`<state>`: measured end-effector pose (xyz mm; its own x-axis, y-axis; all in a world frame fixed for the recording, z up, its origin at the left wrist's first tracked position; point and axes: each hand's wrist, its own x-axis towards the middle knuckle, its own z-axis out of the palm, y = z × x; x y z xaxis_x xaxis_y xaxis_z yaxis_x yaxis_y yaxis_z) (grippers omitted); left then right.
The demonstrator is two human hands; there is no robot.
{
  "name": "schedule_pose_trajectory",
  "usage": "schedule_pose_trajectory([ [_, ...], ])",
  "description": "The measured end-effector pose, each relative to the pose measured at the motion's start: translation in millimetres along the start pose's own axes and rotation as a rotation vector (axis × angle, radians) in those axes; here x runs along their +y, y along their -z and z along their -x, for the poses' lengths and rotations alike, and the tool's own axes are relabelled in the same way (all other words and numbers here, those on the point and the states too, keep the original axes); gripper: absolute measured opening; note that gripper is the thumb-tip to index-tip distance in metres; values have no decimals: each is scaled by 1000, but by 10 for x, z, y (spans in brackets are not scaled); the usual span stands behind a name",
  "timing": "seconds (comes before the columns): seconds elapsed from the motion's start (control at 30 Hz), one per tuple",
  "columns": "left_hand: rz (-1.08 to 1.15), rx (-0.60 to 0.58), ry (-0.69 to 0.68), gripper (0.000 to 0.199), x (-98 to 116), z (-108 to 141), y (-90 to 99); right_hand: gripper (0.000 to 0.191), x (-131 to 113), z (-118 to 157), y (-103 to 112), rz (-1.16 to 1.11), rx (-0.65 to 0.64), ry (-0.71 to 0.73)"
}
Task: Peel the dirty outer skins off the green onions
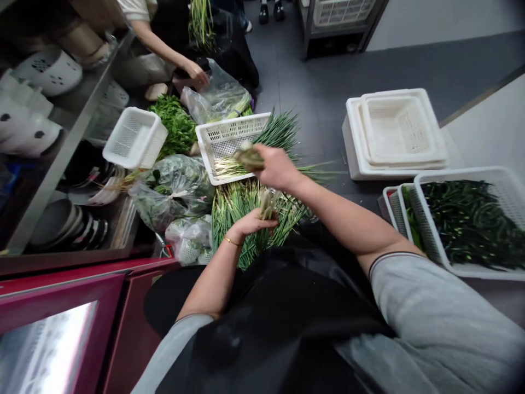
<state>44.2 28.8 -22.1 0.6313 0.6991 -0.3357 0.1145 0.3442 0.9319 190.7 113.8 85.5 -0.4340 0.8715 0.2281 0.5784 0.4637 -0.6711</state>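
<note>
My left hand (253, 223) is closed around a small bunch of scallions (268, 201), their white root ends pointing up. Just above and to the right, my right hand (275, 168) grips a clump of brownish-green scallion stalks (249, 158), smeared by motion. That hand is over the near right edge of a white perforated basket (221, 143). In the basket lie scallions with pale ends inside and green tops (283, 131) hanging over its right side. Beneath my hands spreads a large pile of scallions (233, 213).
A co-worker's hand (196, 72) touches a clear plastic bag of greens (223, 96). Leafy herbs (174, 123), bagged vegetables (176, 186) and a small white basket (133, 139) lie left. At right are stacked white bins (355, 148) and a basket of green chillies (471, 219).
</note>
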Motion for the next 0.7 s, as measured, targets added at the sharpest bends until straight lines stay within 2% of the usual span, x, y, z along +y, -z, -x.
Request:
schedule_pose_trajectory([
  [0.07,78,69,-41,38,90,35,-26,32,-168,-95,-60,113,-163,47],
  [0.1,102,103,-61,38,130,60,-31,32,-243,-121,-71,136,-192,67],
  [0.23,104,152,-107,34,215,140,-39,33,-482,-112,-111,122,-136,130],
  [0.33,143,187,-145,35,217,194,-50,31,-579,-66,-240,154,-304,164],
  [0.4,217,207,-148,36,244,295,-27,28,-575,-67,-269,95,-347,168],
  [0.43,260,215,-145,35,280,379,2,27,-547,-79,-236,18,-303,164],
  [0.5,345,279,-175,34,402,598,89,25,-448,-108,-84,-214,-131,125],
  [0.57,406,436,-277,33,570,825,171,25,-306,-105,98,-467,24,31],
  [0.63,412,628,-369,29,722,956,189,28,-145,-34,178,-658,70,-88],
  [0.7,351,751,-366,24,782,919,127,31,5,106,79,-769,27,-183],
])
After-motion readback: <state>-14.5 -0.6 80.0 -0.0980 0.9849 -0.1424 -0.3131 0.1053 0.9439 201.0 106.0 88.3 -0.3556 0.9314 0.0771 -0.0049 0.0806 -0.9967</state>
